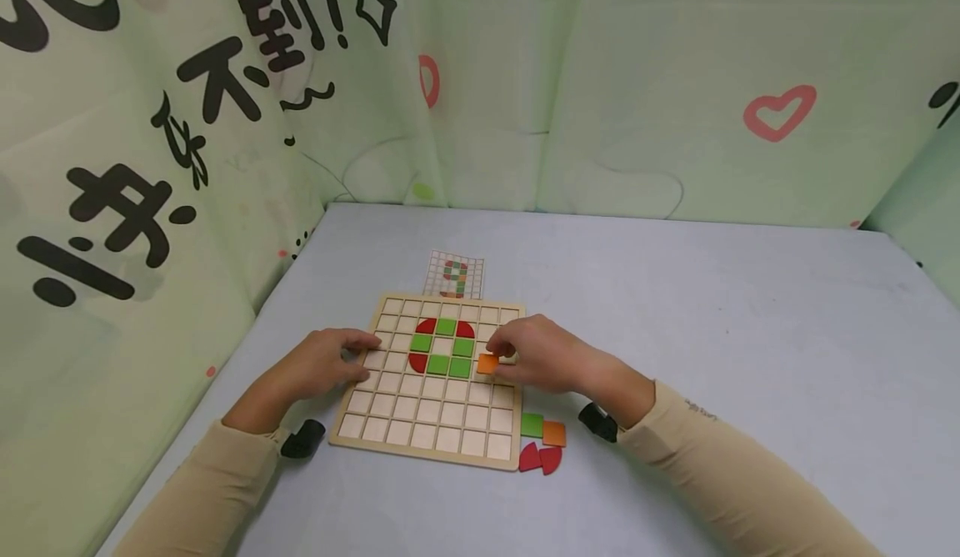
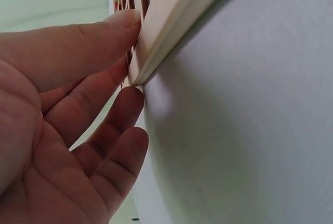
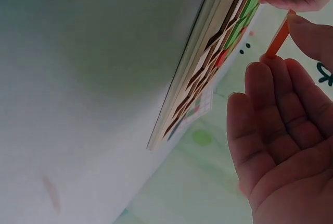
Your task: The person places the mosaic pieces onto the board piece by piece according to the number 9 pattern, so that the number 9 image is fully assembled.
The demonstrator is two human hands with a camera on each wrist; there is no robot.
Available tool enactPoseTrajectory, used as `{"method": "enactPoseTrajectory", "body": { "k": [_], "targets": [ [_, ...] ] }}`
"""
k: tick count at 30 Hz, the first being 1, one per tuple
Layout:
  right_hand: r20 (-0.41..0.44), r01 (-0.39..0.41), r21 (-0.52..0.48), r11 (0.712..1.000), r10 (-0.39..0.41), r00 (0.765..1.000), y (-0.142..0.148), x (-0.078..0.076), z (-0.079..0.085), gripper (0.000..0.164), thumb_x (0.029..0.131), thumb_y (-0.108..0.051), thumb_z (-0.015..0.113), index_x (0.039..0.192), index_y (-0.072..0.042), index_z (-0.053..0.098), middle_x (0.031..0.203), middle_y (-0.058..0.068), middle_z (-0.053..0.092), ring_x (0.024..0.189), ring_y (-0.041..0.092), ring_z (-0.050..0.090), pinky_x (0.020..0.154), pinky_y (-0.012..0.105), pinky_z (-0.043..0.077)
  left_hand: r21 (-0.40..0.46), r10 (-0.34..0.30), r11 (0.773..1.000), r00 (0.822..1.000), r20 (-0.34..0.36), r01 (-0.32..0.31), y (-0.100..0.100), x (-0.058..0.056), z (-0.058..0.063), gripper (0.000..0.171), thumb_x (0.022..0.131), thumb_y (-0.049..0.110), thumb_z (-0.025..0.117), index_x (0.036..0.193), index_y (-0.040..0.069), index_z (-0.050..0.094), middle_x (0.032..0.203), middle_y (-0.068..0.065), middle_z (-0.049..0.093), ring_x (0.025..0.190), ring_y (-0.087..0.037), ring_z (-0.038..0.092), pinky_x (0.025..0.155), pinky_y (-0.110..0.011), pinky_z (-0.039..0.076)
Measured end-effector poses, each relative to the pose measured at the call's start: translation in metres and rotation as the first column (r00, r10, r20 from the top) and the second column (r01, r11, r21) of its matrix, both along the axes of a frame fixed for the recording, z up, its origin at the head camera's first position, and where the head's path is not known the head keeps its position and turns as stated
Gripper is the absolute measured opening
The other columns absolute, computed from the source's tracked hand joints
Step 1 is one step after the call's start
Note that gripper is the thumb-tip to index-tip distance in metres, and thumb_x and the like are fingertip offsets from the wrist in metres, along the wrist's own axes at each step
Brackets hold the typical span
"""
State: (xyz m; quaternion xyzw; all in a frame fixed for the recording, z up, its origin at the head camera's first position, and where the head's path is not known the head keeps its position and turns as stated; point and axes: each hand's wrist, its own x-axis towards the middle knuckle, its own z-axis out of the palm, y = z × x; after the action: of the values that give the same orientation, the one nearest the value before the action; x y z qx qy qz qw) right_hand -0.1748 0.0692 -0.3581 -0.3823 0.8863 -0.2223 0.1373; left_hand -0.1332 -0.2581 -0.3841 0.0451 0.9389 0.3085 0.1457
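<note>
A wooden grid board (image 1: 427,436) lies on the table. Red quarter-round pieces and green square tiles (image 1: 438,364) form a ring in its upper middle. The left hand (image 1: 322,363) rests at the board's left edge, thumb and index finger touching its border; in the left wrist view its other fingers (image 2: 122,166) are loosely bent beside the edge. Between thumb and fingertips, the right hand (image 1: 547,355) pinches an orange square tile (image 1: 487,363) just over the board, right of the ring. The right wrist view shows this orange tile (image 3: 280,35) edge-on.
Off the board's lower right corner lie a green tile (image 1: 532,425), an orange tile (image 1: 554,434) and two red quarter-round pieces (image 1: 551,460). A printed pattern card (image 1: 475,278) sits behind the board's far edge. Curtains (image 1: 637,123) hang around the table (image 1: 712,332).
</note>
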Motion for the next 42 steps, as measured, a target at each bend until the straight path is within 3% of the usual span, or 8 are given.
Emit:
{"method": "enactPoseTrajectory", "body": {
  "k": [8,23,42],
  "targets": [
    [-0.005,-0.031,0.006,0.999,0.031,0.999,-0.011,0.003,-0.003,0.022,0.091,-0.017,0.073,0.108,-0.003,0.073,0.098,-0.001,0.069,0.088,0.016,0.059,0.083,0.031,0.051,-0.005,0.003,1.000,1.000,0.003,-0.003,0.002,0.001,0.002,0.046,0.089,0.010,0.075,0.133,0.004,0.063,0.134,-0.016,0.060,0.132,-0.038,0.046,0.102,-0.053,0.040],
    [0.060,-0.021,0.073,0.997,0.016,0.998,-0.031,0.010,-0.010,0.026,0.092,-0.020,0.071,0.113,-0.006,0.074,0.098,-0.002,0.068,0.088,0.015,0.057,0.079,0.028,0.051,-0.032,-0.019,0.999,1.000,0.009,0.019,0.004,0.002,0.004,0.047,0.090,0.011,0.074,0.135,0.004,0.062,0.141,-0.020,0.055,0.136,-0.040,0.041,0.104,-0.055,0.039],
    [0.017,-0.084,0.113,0.990,0.082,0.996,-0.043,0.014,-0.012,0.015,0.092,-0.019,0.073,0.102,-0.008,0.074,0.083,-0.007,0.063,0.077,0.014,0.055,0.071,0.024,0.048,-0.079,-0.008,0.997,1.000,0.016,0.009,0.006,0.001,0.005,0.048,0.090,0.012,0.074,0.136,0.005,0.062,0.141,-0.021,0.054,0.136,-0.041,0.042,0.102,-0.054,0.041]
  ]
}}
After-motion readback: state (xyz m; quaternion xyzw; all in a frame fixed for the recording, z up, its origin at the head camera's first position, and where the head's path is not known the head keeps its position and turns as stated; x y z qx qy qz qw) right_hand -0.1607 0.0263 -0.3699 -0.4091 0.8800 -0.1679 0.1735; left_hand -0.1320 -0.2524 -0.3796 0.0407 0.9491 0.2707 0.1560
